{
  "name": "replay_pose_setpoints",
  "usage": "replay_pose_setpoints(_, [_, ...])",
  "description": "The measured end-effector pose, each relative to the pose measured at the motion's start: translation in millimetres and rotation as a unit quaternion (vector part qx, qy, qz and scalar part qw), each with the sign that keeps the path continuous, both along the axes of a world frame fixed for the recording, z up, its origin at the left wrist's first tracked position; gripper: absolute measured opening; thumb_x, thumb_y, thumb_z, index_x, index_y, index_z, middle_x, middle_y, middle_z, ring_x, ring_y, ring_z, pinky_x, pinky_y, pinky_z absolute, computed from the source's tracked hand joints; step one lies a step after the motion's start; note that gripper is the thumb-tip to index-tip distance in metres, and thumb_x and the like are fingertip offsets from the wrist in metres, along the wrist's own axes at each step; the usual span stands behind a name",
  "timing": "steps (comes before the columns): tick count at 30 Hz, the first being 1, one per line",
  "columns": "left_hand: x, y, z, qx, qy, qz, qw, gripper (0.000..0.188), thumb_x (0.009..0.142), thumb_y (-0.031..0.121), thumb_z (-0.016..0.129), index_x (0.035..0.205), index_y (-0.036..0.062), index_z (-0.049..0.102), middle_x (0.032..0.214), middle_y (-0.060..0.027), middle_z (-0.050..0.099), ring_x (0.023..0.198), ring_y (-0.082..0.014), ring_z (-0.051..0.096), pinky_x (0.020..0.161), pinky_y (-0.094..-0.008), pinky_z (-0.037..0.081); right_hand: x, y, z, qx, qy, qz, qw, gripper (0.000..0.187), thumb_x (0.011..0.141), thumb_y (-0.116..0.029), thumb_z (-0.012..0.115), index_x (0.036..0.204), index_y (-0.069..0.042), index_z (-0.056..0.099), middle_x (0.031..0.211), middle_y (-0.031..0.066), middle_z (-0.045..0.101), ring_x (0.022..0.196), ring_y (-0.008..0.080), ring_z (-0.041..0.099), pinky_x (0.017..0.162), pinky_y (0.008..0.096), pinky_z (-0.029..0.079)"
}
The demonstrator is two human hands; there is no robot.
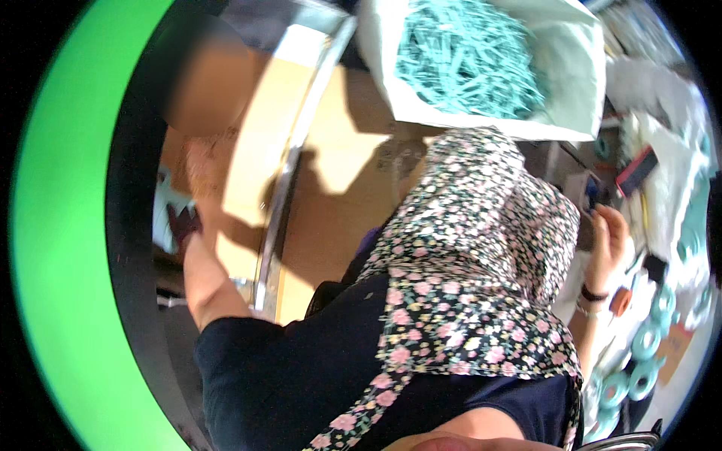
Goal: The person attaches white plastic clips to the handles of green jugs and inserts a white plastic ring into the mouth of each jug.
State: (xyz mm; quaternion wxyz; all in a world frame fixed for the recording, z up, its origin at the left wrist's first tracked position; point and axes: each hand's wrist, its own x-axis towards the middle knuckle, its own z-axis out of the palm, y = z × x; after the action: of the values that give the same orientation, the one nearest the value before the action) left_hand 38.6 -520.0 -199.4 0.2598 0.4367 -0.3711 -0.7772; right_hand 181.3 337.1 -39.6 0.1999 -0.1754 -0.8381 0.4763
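The left hand (189, 233) is down at the bench's (331, 188) left edge, closing on a pale teal piece (167, 214) beside a dark red bit, though the blur hides how tight the fingers sit. Over at the right edge the right hand (611, 240), wristband on, hangs with fingers loosely curled and apart, gripping nothing I can make out. Teal tape rolls (639, 353) lie below it, a white sack of teal strips (470, 56) sits at the far edge, and a floral scarf (474, 255) fills the middle.
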Motion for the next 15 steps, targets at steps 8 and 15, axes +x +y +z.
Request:
replay_pose_setpoints(8, [-33, 143, 89, -0.258, -0.029, -0.117, 0.959, 0.046, 0.092, 0.020, 0.049, 0.134, 0.0030, 0.045, 0.137, -0.0157, 0.048, 0.128, -0.0313, 0.041, 0.106, -0.0476, 0.035, 26, -3, -48, -0.130, -0.036, 0.021, 0.991, 0.017, 0.092, -0.003, 0.060, 0.108, -0.001, 0.060, 0.100, 0.0013, 0.063, 0.090, 0.0071, 0.057, 0.082, 0.0220, 0.046])
replay_pose_setpoints(15, [-24, 317, 119, 0.080, 0.254, -0.430, 0.863, 0.047, 0.092, 0.027, 0.053, 0.129, -0.0022, 0.051, 0.134, -0.0188, 0.054, 0.121, -0.0348, 0.052, 0.103, -0.0522, 0.041, -10, -17, -24, -0.105, 0.061, 0.126, 0.984, 0.043, 0.086, -0.008, 0.069, 0.126, -0.002, 0.054, 0.110, 0.0055, 0.064, 0.102, 0.0138, 0.060, 0.090, 0.0287, 0.049])
